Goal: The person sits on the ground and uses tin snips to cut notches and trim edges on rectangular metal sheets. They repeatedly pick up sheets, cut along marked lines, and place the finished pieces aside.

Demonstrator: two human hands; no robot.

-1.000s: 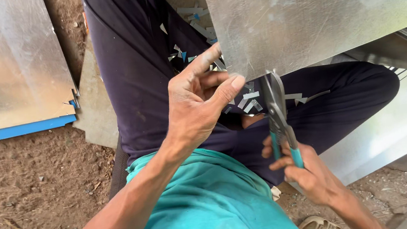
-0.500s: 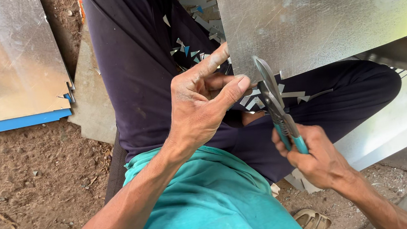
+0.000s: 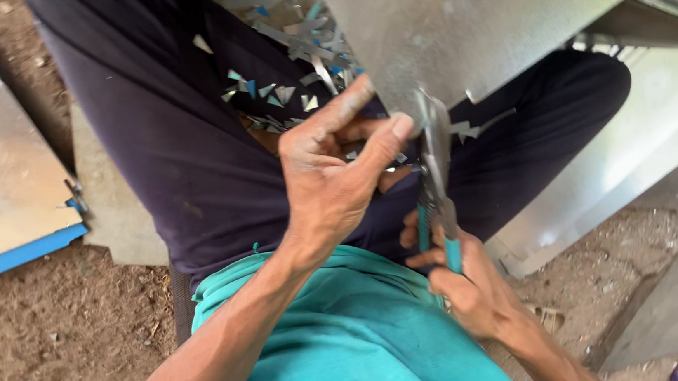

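Left hand pinched lower edge of large shiny galvanised metal sheet, thumb and forefinger closed on it. Right hand, at 5 o'clock from left, gripped blue-handled tin snips, blades at sheet edge. Small silver and blue metal offcuts lay on dark trousers at 11 o'clock.

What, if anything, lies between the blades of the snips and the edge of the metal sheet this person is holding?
Nothing visible does. The snips, gripped in the right hand, already meet the lower edge of the metal sheet. The left hand pinches that edge just beside the blades, close to them but not across their line. Small metal offcuts lie on the lap beneath.
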